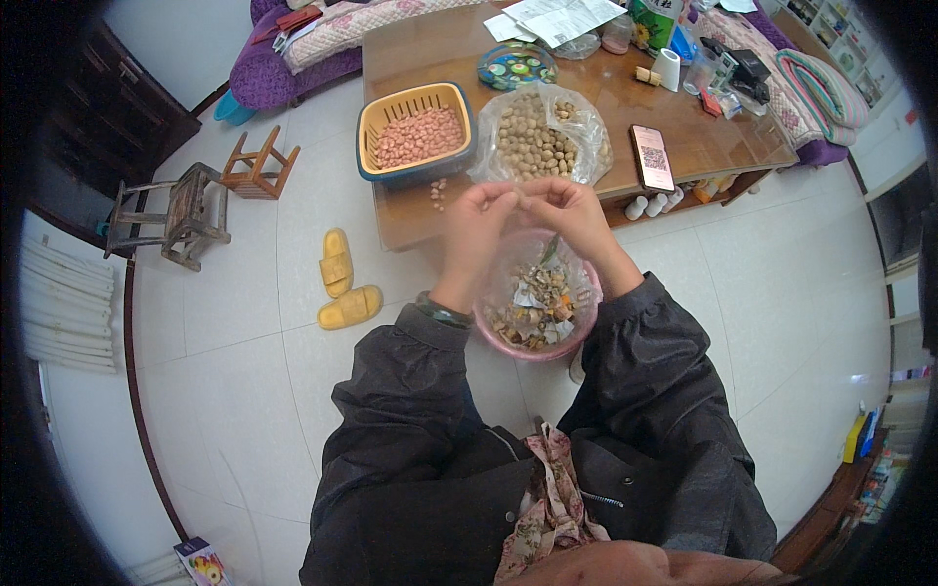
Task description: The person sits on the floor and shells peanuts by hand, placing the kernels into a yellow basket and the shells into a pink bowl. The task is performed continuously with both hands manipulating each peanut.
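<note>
My left hand (480, 212) and my right hand (560, 205) meet fingertip to fingertip above the near edge of the table. Between them they pinch a small tan peanut (519, 193), mostly hidden by the fingers. Just beyond lies an open clear plastic bag (592, 139) full of unshelled peanuts (538, 146). To its left, a yellow basket inside a dark blue basin (363, 162) holds pink shelled peanuts (421, 139). Several loose kernels (438, 192) lie on the tabletop. Below my hands stands a pink waste bin (506, 350), lined with plastic, with shells and scraps (538, 304) inside.
On the wooden table (418, 55) are a glass dish (517, 66), papers (560, 18), a phone (651, 157) and a white cup (666, 69). Yellow slippers (348, 282), a wooden stool (260, 165) and a worn wooden chair (183, 212) stand on the floor at left.
</note>
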`<state>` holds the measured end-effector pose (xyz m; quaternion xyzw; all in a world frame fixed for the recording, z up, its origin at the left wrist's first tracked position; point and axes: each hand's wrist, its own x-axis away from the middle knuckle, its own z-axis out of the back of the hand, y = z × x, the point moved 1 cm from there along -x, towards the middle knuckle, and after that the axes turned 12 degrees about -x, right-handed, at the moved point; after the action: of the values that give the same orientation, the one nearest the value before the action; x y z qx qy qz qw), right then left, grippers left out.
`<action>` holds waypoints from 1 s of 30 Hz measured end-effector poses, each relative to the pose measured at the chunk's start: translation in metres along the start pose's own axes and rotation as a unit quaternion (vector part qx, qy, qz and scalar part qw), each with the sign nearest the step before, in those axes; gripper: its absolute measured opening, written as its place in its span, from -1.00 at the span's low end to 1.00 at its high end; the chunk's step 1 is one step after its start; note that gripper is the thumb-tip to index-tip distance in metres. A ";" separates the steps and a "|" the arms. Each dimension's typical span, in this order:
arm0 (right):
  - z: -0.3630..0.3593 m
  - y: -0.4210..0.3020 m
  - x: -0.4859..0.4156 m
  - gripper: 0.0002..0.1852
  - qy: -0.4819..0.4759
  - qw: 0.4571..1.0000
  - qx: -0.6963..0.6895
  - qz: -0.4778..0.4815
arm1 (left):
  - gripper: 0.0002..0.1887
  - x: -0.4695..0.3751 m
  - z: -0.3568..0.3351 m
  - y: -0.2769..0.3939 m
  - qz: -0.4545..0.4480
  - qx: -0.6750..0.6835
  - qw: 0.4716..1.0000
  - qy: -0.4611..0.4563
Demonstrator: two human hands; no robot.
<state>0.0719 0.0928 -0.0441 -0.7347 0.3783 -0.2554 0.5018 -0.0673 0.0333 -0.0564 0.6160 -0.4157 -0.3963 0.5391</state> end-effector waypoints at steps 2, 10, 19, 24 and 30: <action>0.000 0.000 0.000 -0.79 -0.006 0.999 0.038 0.010 | -0.85 0.002 -0.001 -0.002 -0.005 0.002 1.000 -0.008; 0.002 0.007 0.000 -0.83 0.021 0.995 0.092 0.020 | -0.87 0.002 -0.005 -0.008 -0.029 -0.061 0.998 0.007; 0.005 0.009 -0.002 -0.86 0.040 0.993 -0.086 -0.065 | -0.85 0.000 -0.006 -0.011 0.023 0.036 0.999 -0.009; 0.001 0.014 -0.004 -0.90 0.044 0.973 -0.210 -0.087 | -0.84 -0.004 -0.001 -0.016 0.059 0.149 0.987 -0.029; 0.000 0.016 -0.005 -0.89 0.047 0.992 -0.115 -0.025 | -0.79 0.001 -0.003 -0.017 0.069 0.308 0.943 -0.109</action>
<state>0.0645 0.0935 -0.0592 -0.7841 0.4096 -0.2568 0.3891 -0.0630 0.0350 -0.0728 0.6745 -0.6152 -0.2754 0.3011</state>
